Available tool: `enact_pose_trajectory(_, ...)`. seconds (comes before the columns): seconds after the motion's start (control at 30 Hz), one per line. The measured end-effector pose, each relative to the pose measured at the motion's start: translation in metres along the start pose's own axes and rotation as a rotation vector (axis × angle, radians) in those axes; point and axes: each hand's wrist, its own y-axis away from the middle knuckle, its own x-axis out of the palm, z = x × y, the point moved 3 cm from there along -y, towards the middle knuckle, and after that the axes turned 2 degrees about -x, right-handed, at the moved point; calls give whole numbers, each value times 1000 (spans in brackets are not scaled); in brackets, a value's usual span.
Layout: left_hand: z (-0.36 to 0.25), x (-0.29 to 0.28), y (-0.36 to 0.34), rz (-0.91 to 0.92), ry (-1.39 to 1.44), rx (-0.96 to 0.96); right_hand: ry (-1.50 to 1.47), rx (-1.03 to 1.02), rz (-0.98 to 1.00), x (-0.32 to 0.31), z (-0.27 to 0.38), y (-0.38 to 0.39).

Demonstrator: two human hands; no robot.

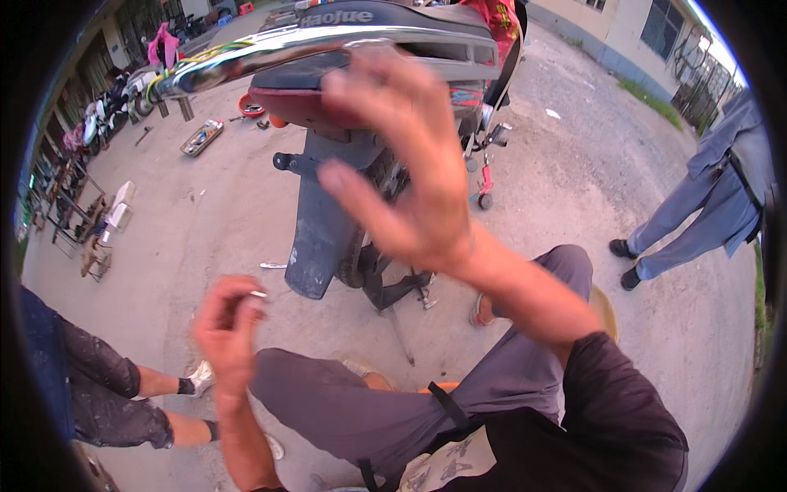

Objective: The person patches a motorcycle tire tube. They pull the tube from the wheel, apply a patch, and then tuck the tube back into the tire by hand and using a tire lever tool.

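Observation:
In front of me stands the rear of a motorcycle, with a dark blue rear mudguard [316, 238] hanging below its red tail light [295, 108]. A chrome rear rack [270, 53] spans the top, above the seat's end. My right hand [410, 164] is raised before the tail light, fingers spread and slightly blurred, its fingertips close to the rack; whether they touch it I cannot tell. Lower left, my left hand [228, 332] is closed, with a small pale piece [258, 294] pinched between thumb and fingers. Its kind is too small to make out.
On the ground at the far left lie a tool tray [202, 138] and a red bowl [250, 105]. A wrench [273, 266] lies left of the mudguard. One person [106, 369] stands at lower left, another [713, 189] at right. Parked motorcycles [102, 123] line the left wall.

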Motion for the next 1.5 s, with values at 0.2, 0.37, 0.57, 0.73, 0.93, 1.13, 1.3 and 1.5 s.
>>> enact_pose_trajectory(0.2,25,99,43,257,201,-378,-852,1170,122,7,61,193)
enact_pose_trajectory(0.37,56,132,50,344,209,-537,-952,1274,-78,-6,59,255)
enact_pose_trajectory(0.57,95,178,48,395,109,-623,-411,1144,-100,-14,33,301)
enact_pose_trajectory(0.73,97,199,9,598,-523,-243,-352,1362,-205,10,6,339)
enact_pose_trajectory(0.93,134,217,-47,356,-1146,373,-463,1562,-248,60,-40,386)
enact_pose_trajectory(1.13,158,242,-70,393,-1469,50,-507,1635,-233,101,-84,405)
enact_pose_trajectory(1.3,168,235,-78,358,-1468,-21,-505,1609,-197,120,-104,417)
enact_pose_trajectory(1.5,167,208,-52,116,-1214,-183,-486,1570,-96,131,-118,416)
